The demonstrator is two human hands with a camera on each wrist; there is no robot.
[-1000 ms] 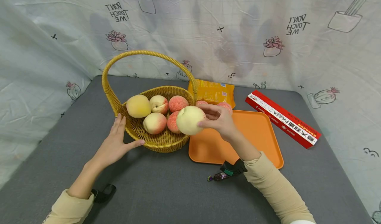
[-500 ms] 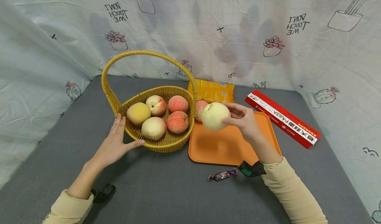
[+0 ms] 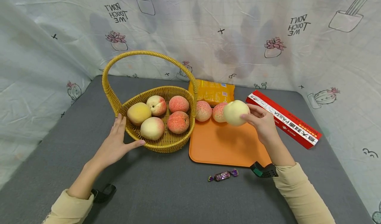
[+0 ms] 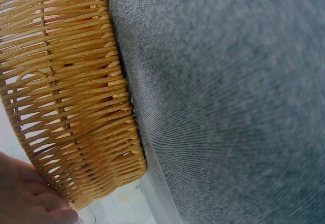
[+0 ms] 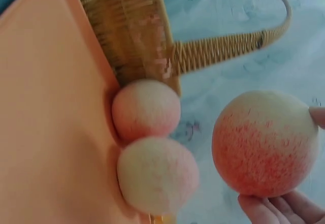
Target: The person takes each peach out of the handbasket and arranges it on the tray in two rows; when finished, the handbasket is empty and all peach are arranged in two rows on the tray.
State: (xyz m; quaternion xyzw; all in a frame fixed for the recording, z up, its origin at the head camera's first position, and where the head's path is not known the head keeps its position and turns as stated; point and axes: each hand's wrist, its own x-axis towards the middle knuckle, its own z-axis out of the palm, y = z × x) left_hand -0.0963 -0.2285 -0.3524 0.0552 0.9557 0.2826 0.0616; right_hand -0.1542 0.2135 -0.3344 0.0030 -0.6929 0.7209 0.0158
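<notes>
My right hand [image 3: 262, 121] grips a pale yellow peach [image 3: 236, 112] [image 5: 264, 142] just above the far part of the orange tray [image 3: 229, 144]. Two pink peaches [image 3: 203, 111] [image 3: 219, 112] sit on the tray's far edge, left of the held one; in the right wrist view they are the two peaches [image 5: 146, 109] [image 5: 157, 176] beside the basket wall. My left hand [image 3: 114, 143] rests open against the near left side of the wicker basket [image 3: 160, 143] [image 4: 66, 92], thumb along its base. Several peaches lie in the basket, among them a yellow one [image 3: 138, 113].
A red pasta box [image 3: 284, 123] lies right of the tray. An orange packet [image 3: 212, 92] sits behind the tray. A wrapped candy [image 3: 222, 175] lies on the grey table [image 3: 166, 191] in front of the tray. A printed cloth backdrop surrounds the table.
My right hand has carried the pale peach from the basket's right rim rightward over the tray to its far side. The left hand and basket have stayed put.
</notes>
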